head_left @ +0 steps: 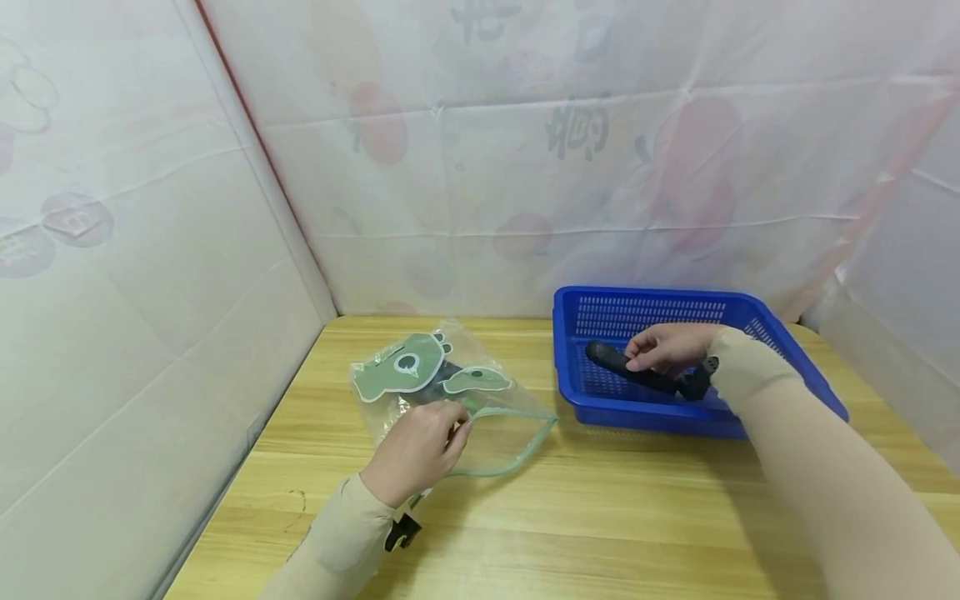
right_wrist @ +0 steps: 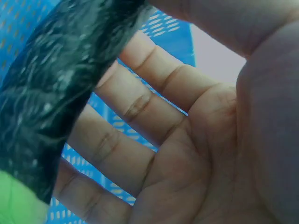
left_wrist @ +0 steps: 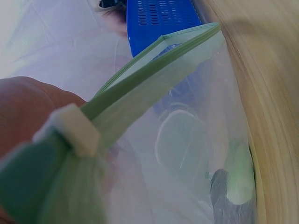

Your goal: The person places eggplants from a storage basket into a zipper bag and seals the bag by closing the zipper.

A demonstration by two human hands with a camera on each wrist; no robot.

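Observation:
My left hand (head_left: 420, 450) pinches the green-edged rim of a clear zip bag (head_left: 517, 437) printed with green cartoon shapes. The bag's mouth gapes toward the right, and a whitish slider (left_wrist: 77, 130) sits by the hand in the left wrist view. Through the clear film, a dark thing (left_wrist: 218, 191) with a green part shows inside. Over the blue basket (head_left: 660, 425), my right hand (head_left: 667, 346) holds a long dark roll (head_left: 611, 358) between thumb and fingers. Its surface looks shiny and wrinkled, with a bright green end (right_wrist: 21, 200) in the right wrist view.
The perforated basket stands at the table's back right, close to the bag's right corner. Under everything lies a wooden table (head_left: 540, 533). Pale printed cloth (head_left: 465, 192) walls it at the back and both sides.

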